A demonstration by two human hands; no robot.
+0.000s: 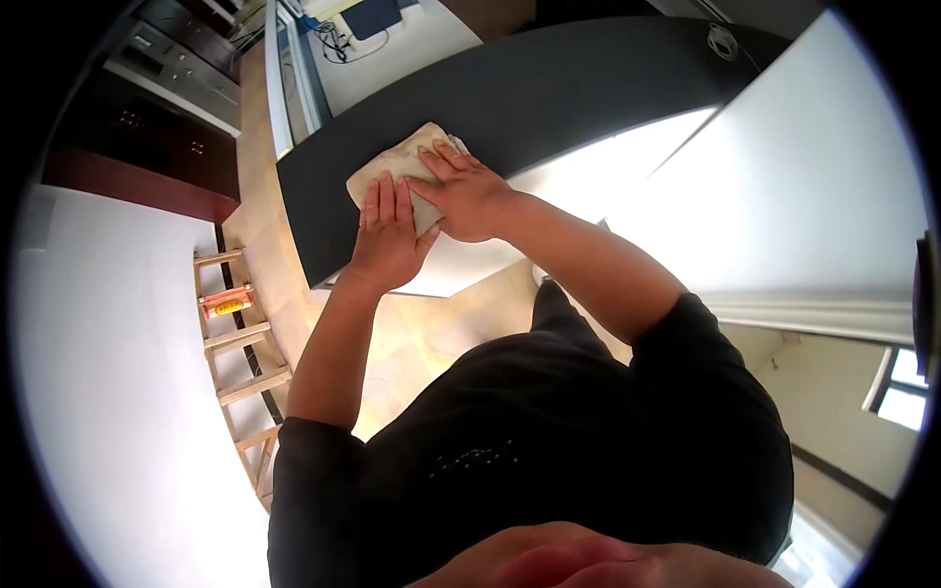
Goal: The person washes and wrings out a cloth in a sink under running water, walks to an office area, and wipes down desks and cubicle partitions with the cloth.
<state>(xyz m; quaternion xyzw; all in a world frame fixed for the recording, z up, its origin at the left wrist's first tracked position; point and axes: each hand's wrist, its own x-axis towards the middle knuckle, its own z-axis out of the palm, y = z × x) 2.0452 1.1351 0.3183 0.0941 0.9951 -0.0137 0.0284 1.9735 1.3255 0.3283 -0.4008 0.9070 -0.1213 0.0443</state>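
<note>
A folded beige cloth (392, 160) lies on the black countertop (549, 88), near its left end. My left hand (389, 243) rests on the cloth's near side, palm down, with the fingers stretched forward. Beside it, my right hand (469, 196) presses flat on the cloth's right side, fingers spread and thumb reaching toward the left hand. The hands are close together, and neither has its fingers wrapped round the cloth. Part of the cloth is hidden under them.
Behind the counter is a white surface (392, 71) with a dark flat object (371, 17) and black cables (336, 44). A coiled cable (722, 41) lies at the counter's far right. A wooden ladder (235, 339) with a red-and-yellow packet (227, 303) stands left, near dark red cabinets (147, 181).
</note>
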